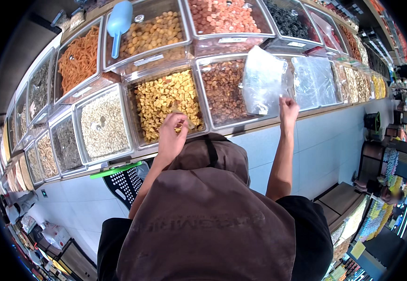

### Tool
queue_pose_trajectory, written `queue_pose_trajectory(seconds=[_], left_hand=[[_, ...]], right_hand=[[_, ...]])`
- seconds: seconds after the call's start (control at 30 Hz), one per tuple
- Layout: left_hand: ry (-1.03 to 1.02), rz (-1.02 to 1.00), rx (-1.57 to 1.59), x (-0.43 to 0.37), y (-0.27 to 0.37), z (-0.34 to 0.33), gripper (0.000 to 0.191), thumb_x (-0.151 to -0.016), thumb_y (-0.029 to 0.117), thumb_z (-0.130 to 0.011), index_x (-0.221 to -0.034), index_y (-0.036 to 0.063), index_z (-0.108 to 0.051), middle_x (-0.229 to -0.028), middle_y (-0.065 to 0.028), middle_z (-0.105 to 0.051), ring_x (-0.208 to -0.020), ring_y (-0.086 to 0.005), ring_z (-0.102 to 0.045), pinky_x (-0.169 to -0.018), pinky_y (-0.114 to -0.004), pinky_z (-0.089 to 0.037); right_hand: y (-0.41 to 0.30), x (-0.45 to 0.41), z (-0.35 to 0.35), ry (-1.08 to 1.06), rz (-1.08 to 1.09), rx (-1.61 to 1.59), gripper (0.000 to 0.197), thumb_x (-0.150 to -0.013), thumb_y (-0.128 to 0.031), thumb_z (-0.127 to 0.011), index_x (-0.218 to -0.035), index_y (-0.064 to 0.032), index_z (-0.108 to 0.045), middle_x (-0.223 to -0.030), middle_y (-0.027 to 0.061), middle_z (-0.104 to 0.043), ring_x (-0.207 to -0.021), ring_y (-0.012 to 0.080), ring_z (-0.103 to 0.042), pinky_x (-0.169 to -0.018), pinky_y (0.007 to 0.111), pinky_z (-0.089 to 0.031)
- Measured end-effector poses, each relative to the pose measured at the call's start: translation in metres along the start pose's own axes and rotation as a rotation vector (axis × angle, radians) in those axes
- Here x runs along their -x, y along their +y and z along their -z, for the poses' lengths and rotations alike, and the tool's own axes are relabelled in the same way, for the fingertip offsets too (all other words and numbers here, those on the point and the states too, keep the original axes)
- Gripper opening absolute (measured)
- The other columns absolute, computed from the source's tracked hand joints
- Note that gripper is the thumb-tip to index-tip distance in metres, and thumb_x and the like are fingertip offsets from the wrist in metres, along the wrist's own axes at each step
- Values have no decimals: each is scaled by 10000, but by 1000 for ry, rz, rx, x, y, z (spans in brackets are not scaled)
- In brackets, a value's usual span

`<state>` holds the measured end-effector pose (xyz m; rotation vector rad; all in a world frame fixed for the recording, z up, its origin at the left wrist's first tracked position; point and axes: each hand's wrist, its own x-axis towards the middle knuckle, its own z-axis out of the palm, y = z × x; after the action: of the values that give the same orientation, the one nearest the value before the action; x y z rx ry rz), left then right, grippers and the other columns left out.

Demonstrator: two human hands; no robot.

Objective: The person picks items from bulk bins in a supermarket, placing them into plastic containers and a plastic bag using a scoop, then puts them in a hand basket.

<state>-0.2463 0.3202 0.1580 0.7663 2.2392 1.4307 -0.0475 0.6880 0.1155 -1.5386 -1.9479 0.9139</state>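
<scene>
My left hand (pixel 171 135) is over the front edge of a clear bin of yellow diced dried pieces (pixel 166 93). Its fingers are curled around a small pale translucent object (pixel 191 124), too unclear to name. To the right, my right hand (pixel 289 109) has its fingers pinched at the lower right edge of a clear plastic bag (pixel 264 80). That bag covers part of a bin of brown raisins (pixel 224 91). Just beyond my right hand, another clear plastic bag (pixel 313 80) lies flat over the neighbouring bin.
A light blue scoop (pixel 120 19) rests on a lidded bin of round tan dried fruit (pixel 161 30). White seeds (pixel 101 123) fill the bin at left. Below the wooden counter edge stands a black basket with a green rim (pixel 122 182). Another person (pixel 379 189) is at far right.
</scene>
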Motion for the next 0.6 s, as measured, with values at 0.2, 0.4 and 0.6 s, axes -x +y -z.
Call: queue_pose_trajectory(seconds=[0.2,0.4,0.6], left_hand=[[74,76,291,-19,39,-28,164,-958,86,-608,-1085,-10,-649,-1021,-94,-645,-879,-152,-643,-746,-286,-529],[48,55,300,-19,113,19,461,-907,213,-700,-1269,-10,-523,-1085,-97,-644,-958,-166,-619,-835,-319,-501],[469,366,240,60,90,55,222,-953,163,-667,-1078,-17,-631,-881,-32,-656,-754,-76,-577,-689,-230,-477]], right_hand=[[-165,57,8,-234,796,-74,118,-876,-107,-659,-885,9,-676,-1028,214,-665,-997,376,-637,-881,424,-504],[-219,156,-27,-753,1195,-235,166,-862,-47,-565,-999,36,-610,-1195,174,-607,-1099,310,-594,-902,408,-482],[-219,210,-48,-835,1728,-169,160,-815,-96,-599,-939,-4,-639,-1080,88,-612,-1038,220,-592,-811,337,-469]])
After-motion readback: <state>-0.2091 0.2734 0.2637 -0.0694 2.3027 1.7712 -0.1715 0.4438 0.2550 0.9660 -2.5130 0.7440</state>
